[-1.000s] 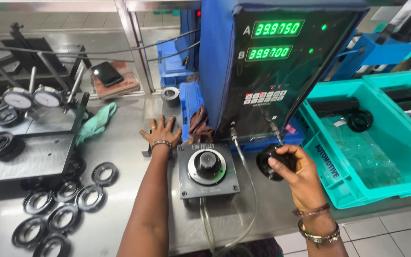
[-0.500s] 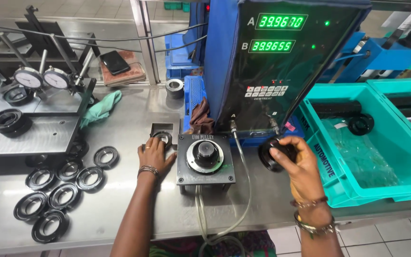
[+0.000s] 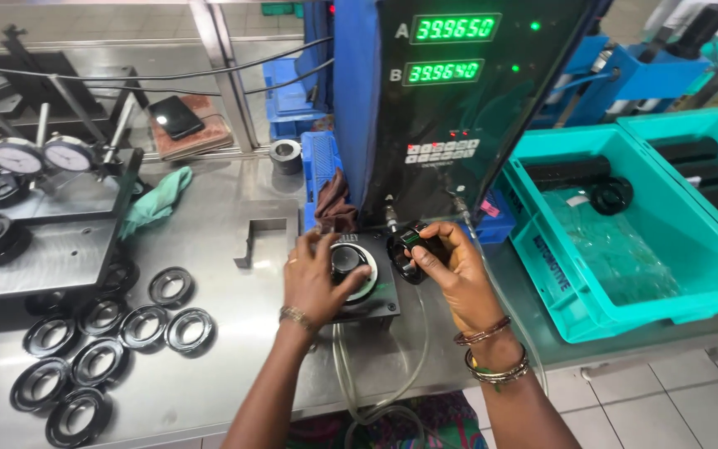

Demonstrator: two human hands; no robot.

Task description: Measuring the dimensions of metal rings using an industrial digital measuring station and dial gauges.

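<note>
Black ring part point(image 3: 406, 249) being held clamped in right hand point(image 3: 450, 270) fingers, just right of round gauge plug point(image 3: 349, 262) on its black base point(image 3: 376, 299). Left hand point(image 3: 313, 278) resting on plug, fingers spread, gripping nothing. Gauging step likely underway; seating ring squarely over plug probably needed next. More black rings point(image 3: 118, 333) lying left on desk point(image 3: 209, 366); teal bin point(image 3: 542, 258) right.

Left hand point(image 3: 313, 278) palm down, fingers spread and lightly curled; right hand point(image 3: 450, 266) closed in a grip, wrist bangled
</note>
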